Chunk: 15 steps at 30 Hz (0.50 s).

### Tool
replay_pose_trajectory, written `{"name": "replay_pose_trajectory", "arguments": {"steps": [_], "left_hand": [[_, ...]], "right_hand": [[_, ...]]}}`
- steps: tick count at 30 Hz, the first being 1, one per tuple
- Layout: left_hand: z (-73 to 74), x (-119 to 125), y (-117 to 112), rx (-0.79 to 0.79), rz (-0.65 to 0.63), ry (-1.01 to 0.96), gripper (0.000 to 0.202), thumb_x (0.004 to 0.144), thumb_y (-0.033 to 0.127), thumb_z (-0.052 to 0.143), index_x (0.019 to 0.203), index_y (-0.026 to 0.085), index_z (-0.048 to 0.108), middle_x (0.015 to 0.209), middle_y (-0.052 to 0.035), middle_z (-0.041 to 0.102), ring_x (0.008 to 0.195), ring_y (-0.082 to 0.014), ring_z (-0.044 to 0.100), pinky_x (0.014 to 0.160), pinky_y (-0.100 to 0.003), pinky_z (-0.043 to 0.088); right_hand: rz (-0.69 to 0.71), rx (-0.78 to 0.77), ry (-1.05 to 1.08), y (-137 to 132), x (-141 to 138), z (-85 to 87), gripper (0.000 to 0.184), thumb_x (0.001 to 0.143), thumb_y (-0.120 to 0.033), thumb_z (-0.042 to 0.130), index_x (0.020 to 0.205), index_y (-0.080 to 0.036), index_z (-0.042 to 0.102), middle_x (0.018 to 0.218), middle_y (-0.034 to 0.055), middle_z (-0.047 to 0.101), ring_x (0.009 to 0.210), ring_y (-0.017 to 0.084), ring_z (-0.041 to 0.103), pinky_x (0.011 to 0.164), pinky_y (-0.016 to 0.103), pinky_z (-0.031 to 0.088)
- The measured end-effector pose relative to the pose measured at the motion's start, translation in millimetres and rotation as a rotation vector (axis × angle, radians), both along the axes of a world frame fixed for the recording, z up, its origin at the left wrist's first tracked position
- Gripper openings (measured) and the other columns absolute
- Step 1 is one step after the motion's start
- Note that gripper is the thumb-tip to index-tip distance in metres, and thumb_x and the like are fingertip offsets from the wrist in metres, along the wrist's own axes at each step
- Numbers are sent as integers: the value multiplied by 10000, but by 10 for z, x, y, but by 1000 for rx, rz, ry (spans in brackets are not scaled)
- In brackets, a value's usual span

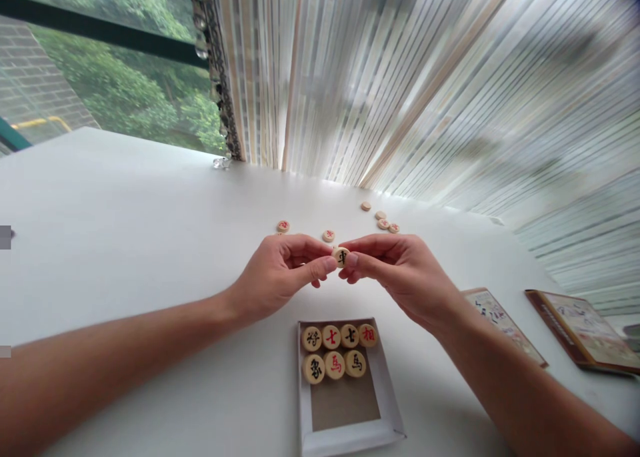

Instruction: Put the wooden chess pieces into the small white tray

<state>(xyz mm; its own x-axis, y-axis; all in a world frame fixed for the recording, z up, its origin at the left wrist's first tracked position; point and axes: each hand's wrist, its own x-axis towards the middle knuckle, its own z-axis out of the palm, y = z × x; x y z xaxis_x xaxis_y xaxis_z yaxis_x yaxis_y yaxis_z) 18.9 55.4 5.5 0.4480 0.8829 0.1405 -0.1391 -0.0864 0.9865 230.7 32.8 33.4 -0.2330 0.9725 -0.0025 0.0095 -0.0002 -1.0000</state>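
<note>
A round wooden xiangqi piece (341, 257) with a black character is pinched between both hands, its face turned toward me. My left hand (280, 270) grips its left side with thumb and fingers. On the other side, the thumb and fingers of my right hand (395, 263) close on it too. Below them lies an open white box (351, 437) with a grey-brown bottom. Several pieces sit in it face up in two rows, such as a red-lettered piece (368, 335) and a black-lettered piece (313, 369). The lower part of the box shows bare bottom.
Beyond my hands, loose pieces lie on the white table (125, 243), among them a red-marked piece (329, 235) and a blank-looking piece (366, 206). To the right are a flat printed panel (505, 323) and a printed box (590, 330). A string curtain (400, 77) hangs behind.
</note>
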Motion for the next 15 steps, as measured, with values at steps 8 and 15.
{"name": "replay_pose_trajectory", "arguments": {"steps": [8,15], "left_hand": [[-10,-1,-7,38,44,-29,190,879,342,840,917,156,845,784,-57,786,711,-174,719,640,-290,634],[13,8,-33,32,57,-62,192,830,276,901,937,126,848,816,-57,804,737,-142,733,674,-225,623]], "right_hand": [[-17,20,-15,-18,-31,16,290,734,-389,989,966,-242,896,815,75,844,707,195,778,695,330,667],[-54,16,1,-41,-46,12,385,638,-387,1039,951,-214,898,821,89,849,754,204,794,722,304,675]]}}
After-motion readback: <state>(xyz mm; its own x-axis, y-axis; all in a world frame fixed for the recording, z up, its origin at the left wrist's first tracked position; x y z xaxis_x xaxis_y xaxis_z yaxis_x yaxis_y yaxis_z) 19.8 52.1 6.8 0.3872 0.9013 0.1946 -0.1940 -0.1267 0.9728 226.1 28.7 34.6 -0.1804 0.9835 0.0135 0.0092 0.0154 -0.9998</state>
